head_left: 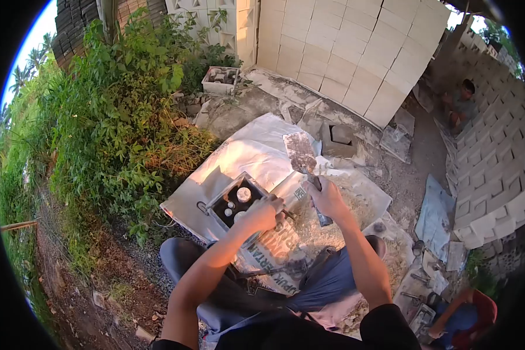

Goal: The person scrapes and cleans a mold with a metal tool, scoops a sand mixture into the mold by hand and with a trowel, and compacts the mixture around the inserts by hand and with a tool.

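Observation:
A square metal box mould (pixel 219 220) sits on a spread sack sheet in front of my crossed legs. Dark material fills it, with several pale round pegs (pixel 243 194) showing on top. My left hand (pixel 262 214) is closed at the mould's right edge, its fingers curled over the rim; a short dark bar end sticks out beside them. In my right hand (pixel 328 199) is a scraper (pixel 300 151), gripped by its handle. Its wide, mortar-smeared blade points up and away, above the sheet and right of the mould.
Printed sacks (pixel 280 256) carry pale powder. Beyond them lie a square block with a hole (pixel 339 140) and a white crate (pixel 220 81). Stacked pale blocks (pixel 338 46) stand behind, patterned blocks (pixel 493 157) at right. Plants (pixel 122 116) grow left. Two other people crouch at right.

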`<move>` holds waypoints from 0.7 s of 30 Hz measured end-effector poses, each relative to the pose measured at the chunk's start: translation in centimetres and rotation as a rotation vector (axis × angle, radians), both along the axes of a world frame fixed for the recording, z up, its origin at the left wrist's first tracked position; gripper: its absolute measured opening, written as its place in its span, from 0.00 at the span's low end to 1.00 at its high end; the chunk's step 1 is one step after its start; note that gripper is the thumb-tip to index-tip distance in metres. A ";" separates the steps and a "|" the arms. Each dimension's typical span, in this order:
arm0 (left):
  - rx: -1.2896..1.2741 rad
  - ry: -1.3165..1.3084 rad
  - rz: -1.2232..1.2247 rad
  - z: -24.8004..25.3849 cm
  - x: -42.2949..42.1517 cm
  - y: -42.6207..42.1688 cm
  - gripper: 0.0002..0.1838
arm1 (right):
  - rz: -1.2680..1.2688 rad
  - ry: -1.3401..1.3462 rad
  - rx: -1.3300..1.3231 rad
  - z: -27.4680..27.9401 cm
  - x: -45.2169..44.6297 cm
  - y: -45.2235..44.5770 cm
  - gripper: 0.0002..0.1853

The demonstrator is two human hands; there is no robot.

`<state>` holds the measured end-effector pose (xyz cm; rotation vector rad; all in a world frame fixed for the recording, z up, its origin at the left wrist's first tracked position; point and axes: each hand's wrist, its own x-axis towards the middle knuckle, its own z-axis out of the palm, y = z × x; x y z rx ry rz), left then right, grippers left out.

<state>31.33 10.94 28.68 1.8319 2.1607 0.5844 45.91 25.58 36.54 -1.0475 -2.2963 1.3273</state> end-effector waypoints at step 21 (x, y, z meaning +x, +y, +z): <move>0.005 -0.223 0.636 -16.9 -3.2 -12.6 0.08 | -0.111 0.029 -0.218 -8.9 0.7 3.8 0.22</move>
